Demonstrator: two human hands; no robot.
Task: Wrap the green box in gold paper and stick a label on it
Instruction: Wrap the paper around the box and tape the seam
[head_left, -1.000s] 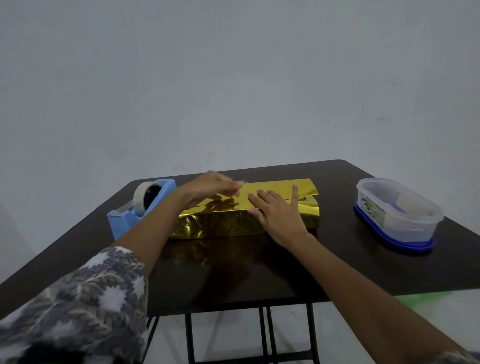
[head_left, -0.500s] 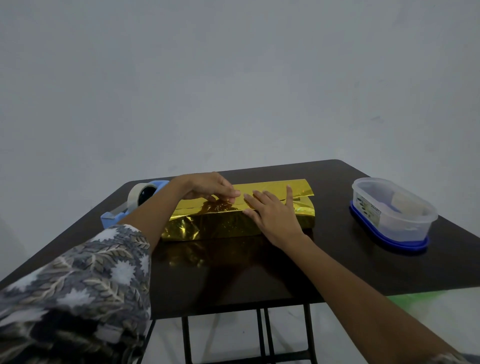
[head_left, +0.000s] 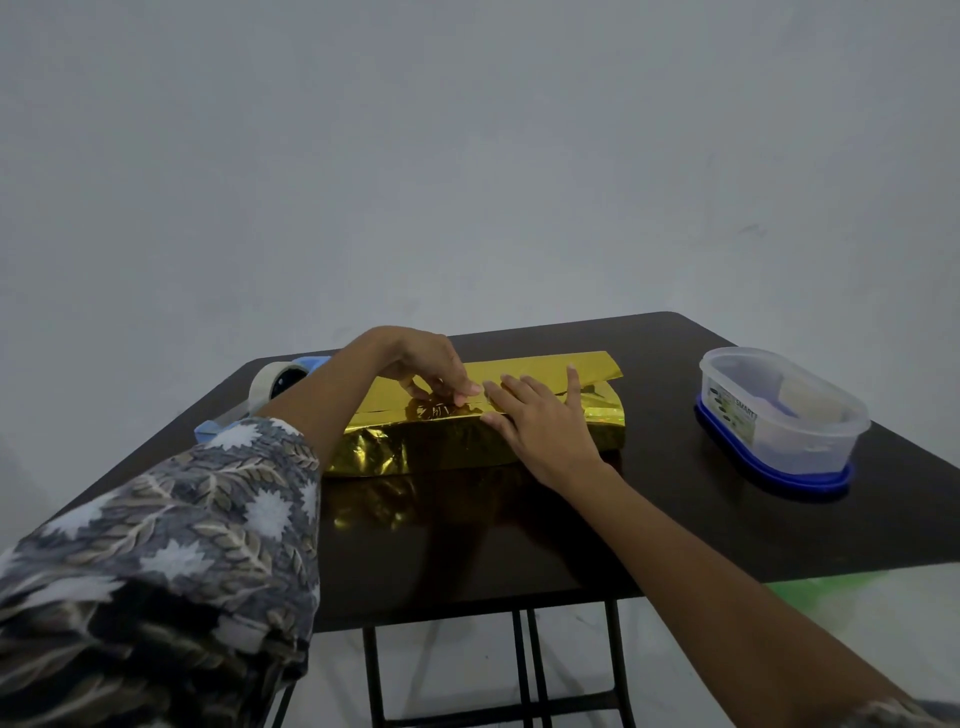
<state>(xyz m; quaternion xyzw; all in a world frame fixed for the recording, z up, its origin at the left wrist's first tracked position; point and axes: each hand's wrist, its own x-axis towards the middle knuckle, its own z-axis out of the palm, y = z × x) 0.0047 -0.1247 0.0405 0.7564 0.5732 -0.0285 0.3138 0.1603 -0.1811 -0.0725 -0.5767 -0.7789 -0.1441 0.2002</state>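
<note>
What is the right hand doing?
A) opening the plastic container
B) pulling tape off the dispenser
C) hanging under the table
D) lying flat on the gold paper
D: the right hand lies with straight fingers on top of the gold paper, away from the tape dispenser and the clear plastic container.

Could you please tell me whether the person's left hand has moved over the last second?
Yes. The left hand has come down toward the top of the gold-foil-wrapped rectangular box and shifted slightly rightward along it.
</note>
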